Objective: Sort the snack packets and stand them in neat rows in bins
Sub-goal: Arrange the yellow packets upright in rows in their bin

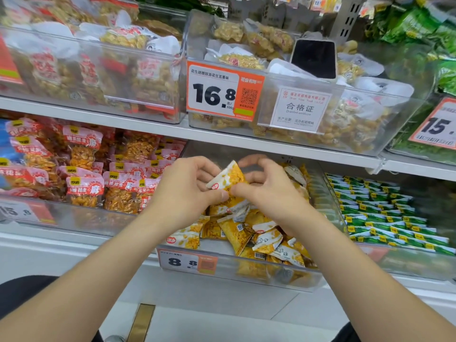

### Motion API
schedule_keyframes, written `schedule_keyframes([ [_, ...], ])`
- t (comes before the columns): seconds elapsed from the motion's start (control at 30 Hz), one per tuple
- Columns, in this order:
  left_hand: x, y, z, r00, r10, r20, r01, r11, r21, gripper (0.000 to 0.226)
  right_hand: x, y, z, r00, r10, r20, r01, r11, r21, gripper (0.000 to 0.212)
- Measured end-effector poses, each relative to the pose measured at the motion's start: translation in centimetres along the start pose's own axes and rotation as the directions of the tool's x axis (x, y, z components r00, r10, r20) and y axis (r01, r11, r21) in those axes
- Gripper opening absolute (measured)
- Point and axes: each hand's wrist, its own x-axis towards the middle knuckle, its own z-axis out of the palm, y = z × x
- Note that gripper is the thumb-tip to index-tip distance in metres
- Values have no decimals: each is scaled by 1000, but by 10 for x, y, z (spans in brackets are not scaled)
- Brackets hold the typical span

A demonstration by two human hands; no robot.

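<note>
A small yellow and white snack packet (228,178) is held up over a clear bin (249,276) on the lower shelf. My left hand (183,186) pinches its left lower corner between thumb and fingers. My right hand (265,183) pinches its right side, fingers curled over the top. Under the hands, several more yellow and white packets (254,235) lie jumbled in that bin, some flat, some tilted. The back of the bin is hidden behind my hands.
To the left, a bin of red peanut packets (84,169). On the right, green packets (385,213) stand in neat rows. The upper shelf carries clear bins of peanut bags (352,114), an orange 16.8 price tag (223,91) and a dark phone (314,58).
</note>
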Motion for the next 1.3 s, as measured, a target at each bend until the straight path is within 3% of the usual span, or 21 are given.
schedule_keyframes([
  [0.07, 2, -1, -2, 997, 74, -7, -71, 977, 203, 30, -1, 2, 3, 981, -157, 114, 180, 954, -240, 39],
  [0.13, 5, -2, -4, 995, 102, 6, -100, 962, 253, 31, 1, 6, 4, 973, -200, 118, 229, 901, -369, 25],
  [0.27, 12, -10, -6, 993, 118, -25, -101, 929, 357, 21, 16, 9, -4, 961, -203, -189, 71, 840, -538, 22],
  [0.33, 11, -16, -3, 992, 75, 98, -113, 870, 481, 19, 27, 11, -1, 947, -163, -278, -35, 806, -591, 29],
  [0.43, 9, -24, 9, 934, -11, 358, -245, 711, 659, 27, 46, 15, 14, 954, -171, -245, -44, 731, -681, 33],
  [0.53, 8, -26, 19, 870, -104, 482, -307, 651, 694, 36, 66, 15, 33, 984, -82, -160, -63, 678, -732, 33],
  [0.67, 9, -29, 23, 854, -105, 509, -347, 614, 709, 39, 93, 17, 51, 986, 109, -129, -168, 600, -782, 43],
  [0.8, 11, -28, 22, 850, -126, 511, -341, 608, 717, 34, 110, 31, 54, 989, 94, -118, -151, 594, -791, 37],
  [0.93, 13, -27, 18, 851, -122, 511, -343, 608, 716, 28, 114, 35, 56, 987, -2, -163, -149, 393, -907, 29],
  [1.0, 14, -27, 16, 858, -116, 500, -340, 602, 723, 26, 117, 35, 55, 985, -71, -155, -123, 330, -936, 35],
  [1.07, 14, -27, 16, 868, -81, 490, -364, 568, 738, 27, 121, 37, 54, 990, -69, -125, -93, 352, -931, 41],
  [1.17, 16, -28, 18, 876, -26, 482, -398, 526, 751, 38, 126, 39, 55, 1000, 1, -30, -28, 416, -909, 20],
  [1.23, 17, -29, 20, 865, -81, 496, -379, 542, 750, 51, 125, 35, 52, 1000, 24, 6, -6, 445, -895, 13],
  [1.3, 17, -29, 22, 842, -180, 509, -345, 546, 763, 60, 122, 32, 46, 1000, -11, -20, -14, 398, -917, 32],
])
